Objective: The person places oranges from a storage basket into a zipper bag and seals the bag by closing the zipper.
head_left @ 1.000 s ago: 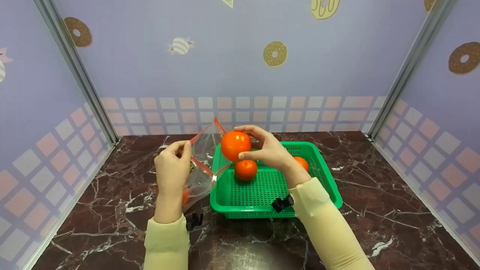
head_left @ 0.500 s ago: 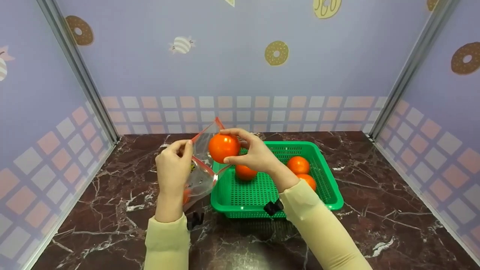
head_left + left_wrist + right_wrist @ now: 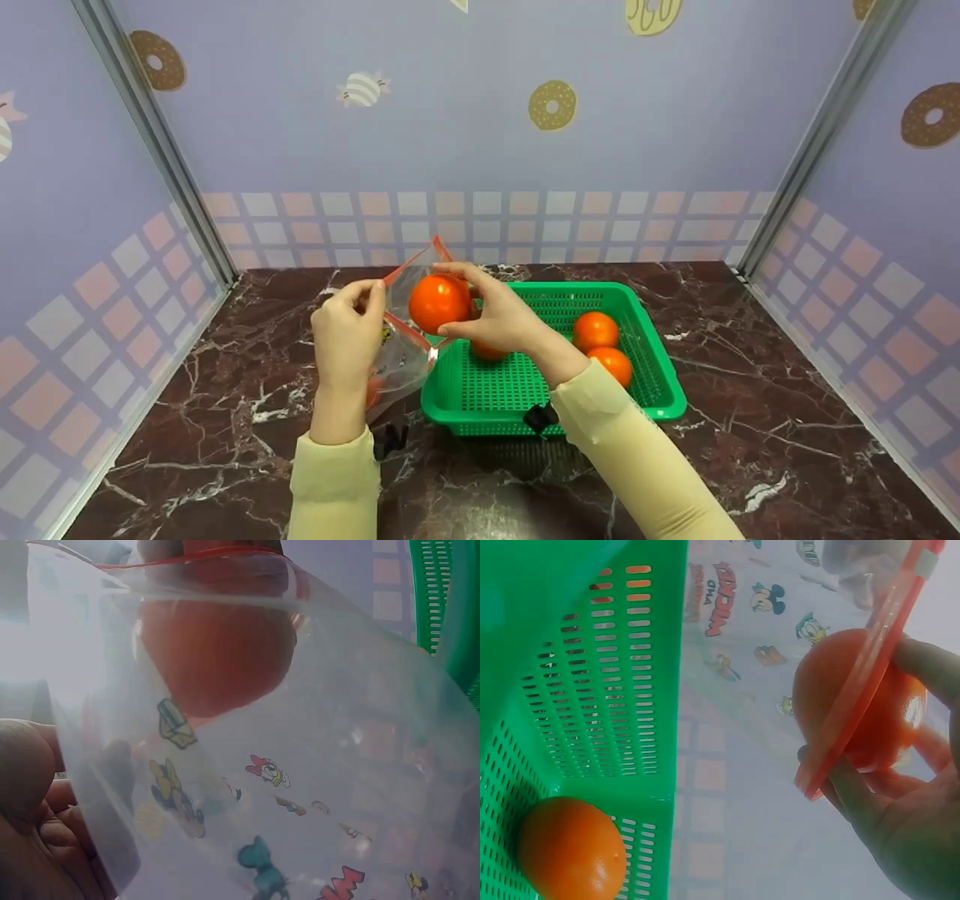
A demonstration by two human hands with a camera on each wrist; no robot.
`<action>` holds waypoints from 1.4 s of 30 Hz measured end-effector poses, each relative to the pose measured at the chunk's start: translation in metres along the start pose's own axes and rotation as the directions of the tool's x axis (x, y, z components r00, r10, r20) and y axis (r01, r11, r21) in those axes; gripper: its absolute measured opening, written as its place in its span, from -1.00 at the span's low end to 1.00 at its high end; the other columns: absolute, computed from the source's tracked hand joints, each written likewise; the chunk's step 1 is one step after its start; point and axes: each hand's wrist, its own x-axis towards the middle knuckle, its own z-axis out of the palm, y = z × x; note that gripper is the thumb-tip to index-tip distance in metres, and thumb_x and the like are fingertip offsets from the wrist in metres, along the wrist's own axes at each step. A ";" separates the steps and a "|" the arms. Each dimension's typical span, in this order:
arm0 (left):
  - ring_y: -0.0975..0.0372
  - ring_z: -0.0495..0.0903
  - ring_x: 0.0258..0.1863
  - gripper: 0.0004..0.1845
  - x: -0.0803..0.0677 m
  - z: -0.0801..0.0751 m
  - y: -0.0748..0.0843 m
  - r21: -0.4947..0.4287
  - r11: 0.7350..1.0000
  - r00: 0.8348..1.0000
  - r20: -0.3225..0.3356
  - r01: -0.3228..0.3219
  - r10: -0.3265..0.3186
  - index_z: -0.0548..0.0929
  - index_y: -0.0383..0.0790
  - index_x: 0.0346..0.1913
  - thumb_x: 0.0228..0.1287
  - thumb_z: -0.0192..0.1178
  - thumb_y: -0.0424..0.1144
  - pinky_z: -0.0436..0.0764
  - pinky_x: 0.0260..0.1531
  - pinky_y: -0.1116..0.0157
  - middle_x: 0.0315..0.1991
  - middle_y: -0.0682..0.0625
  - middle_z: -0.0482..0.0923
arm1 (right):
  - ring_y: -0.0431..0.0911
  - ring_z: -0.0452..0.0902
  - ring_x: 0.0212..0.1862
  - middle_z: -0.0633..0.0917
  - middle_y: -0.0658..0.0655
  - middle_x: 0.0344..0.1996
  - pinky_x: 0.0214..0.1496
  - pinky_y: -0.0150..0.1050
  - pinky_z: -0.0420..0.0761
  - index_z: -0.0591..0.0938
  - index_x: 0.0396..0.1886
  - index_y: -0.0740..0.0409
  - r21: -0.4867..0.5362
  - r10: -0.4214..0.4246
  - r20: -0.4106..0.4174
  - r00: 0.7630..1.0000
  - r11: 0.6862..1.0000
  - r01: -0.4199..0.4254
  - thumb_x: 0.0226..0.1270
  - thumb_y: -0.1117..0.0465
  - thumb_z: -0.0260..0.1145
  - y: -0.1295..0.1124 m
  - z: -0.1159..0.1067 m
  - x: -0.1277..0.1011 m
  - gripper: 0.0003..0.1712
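In the head view my left hand pinches the red-edged rim of a clear zip bag between thumb and finger. My right hand holds a glossy orange at the bag's open mouth. Seen from the left wrist, that orange sits below the red rim, behind the printed plastic. The right wrist view has the red zip strip crossing in front of the orange, with fingers curled round the fruit. Low in the bag, partly behind my left hand, another orange shape shows through.
A green perforated basket stands on the dark marbled table, right of the bag. Two oranges lie at its right side. Another orange is partly hidden beneath my right hand. Patterned walls enclose the back and sides.
My right hand has carried the orange leftward and slightly down into the bag's mouth. Its arm has moved off the basket's right side, uncovering oranges there. My left hand has stayed about still.
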 end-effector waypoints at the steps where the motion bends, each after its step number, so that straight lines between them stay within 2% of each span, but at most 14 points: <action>1: 0.22 0.41 -0.65 -0.78 0.000 0.000 0.000 0.001 1.000 1.000 -0.001 0.001 -0.001 0.82 -0.34 -0.20 0.44 0.26 -0.25 0.37 -0.51 0.36 -0.53 -0.15 0.67 | 0.13 0.55 0.30 0.41 0.10 0.48 0.20 0.01 0.68 0.37 0.52 -0.10 0.002 0.000 0.001 1.000 1.000 0.000 0.27 0.24 0.53 0.000 0.000 0.000 -0.13; 8: 0.23 0.43 -0.65 -0.78 0.001 0.000 0.001 -0.008 1.000 1.000 -0.008 0.007 -0.007 0.82 -0.33 -0.21 0.43 0.26 -0.24 0.40 -0.48 0.35 -0.54 -0.14 0.67 | 0.15 0.53 0.36 0.40 0.12 0.50 0.25 0.10 0.63 0.38 0.50 0.00 0.056 -0.041 0.005 0.999 0.998 0.041 0.34 0.30 0.46 0.001 0.000 -0.002 -0.22; 12: 0.25 0.42 -0.66 -0.79 0.001 -0.001 0.000 -0.013 1.000 1.000 -0.010 0.013 -0.013 0.82 -0.32 -0.22 0.44 0.26 -0.25 0.39 -0.50 0.37 -0.55 -0.13 0.66 | 0.14 0.54 0.34 0.43 0.13 0.47 0.28 0.14 0.60 0.40 0.48 0.02 0.053 -0.062 0.001 0.998 0.997 0.062 0.37 0.27 0.44 0.002 0.000 -0.003 -0.28; 20: 0.24 0.38 -0.67 -0.79 0.001 -0.001 0.000 -0.014 1.000 1.000 -0.008 0.015 -0.015 0.82 -0.33 -0.23 0.44 0.26 -0.26 0.37 -0.52 0.38 -0.57 -0.13 0.63 | 0.17 0.53 0.35 0.47 0.14 0.44 0.30 0.15 0.59 0.41 0.46 0.10 0.040 -0.041 0.006 0.999 0.998 0.041 0.38 0.26 0.43 0.001 -0.002 -0.003 -0.30; 28: 0.24 0.37 -0.69 -0.79 0.001 -0.002 0.000 -0.019 1.000 1.000 -0.011 0.004 -0.004 0.81 -0.34 -0.24 0.44 0.25 -0.27 0.35 -0.52 0.37 -0.59 -0.12 0.62 | 0.11 0.53 0.35 0.50 0.10 0.41 0.30 0.09 0.59 0.46 0.42 0.00 0.032 -0.017 0.008 1.000 0.999 0.016 0.40 0.26 0.41 0.002 -0.004 -0.002 -0.37; 34: 0.24 0.36 -0.69 -0.79 0.000 -0.002 0.000 -0.011 1.000 1.000 -0.010 0.002 -0.002 0.81 -0.33 -0.25 0.45 0.25 -0.26 0.34 -0.52 0.37 -0.59 -0.13 0.62 | 0.09 0.52 0.37 0.50 0.08 0.42 0.29 0.03 0.61 0.46 0.42 0.09 0.027 -0.019 -0.001 1.000 0.999 0.019 0.41 0.26 0.40 0.001 -0.009 -0.003 -0.38; 42: 0.25 0.34 -0.71 -0.78 0.000 -0.001 0.000 -0.013 1.000 1.000 -0.008 0.006 -0.006 0.81 -0.34 -0.24 0.45 0.25 -0.26 0.34 -0.52 0.36 -0.62 -0.10 0.58 | 0.08 0.50 0.37 0.51 0.09 0.40 0.26 -0.07 0.65 0.47 0.42 0.03 0.044 0.024 -0.017 1.000 0.999 -0.024 0.43 0.27 0.38 0.005 -0.018 -0.002 -0.40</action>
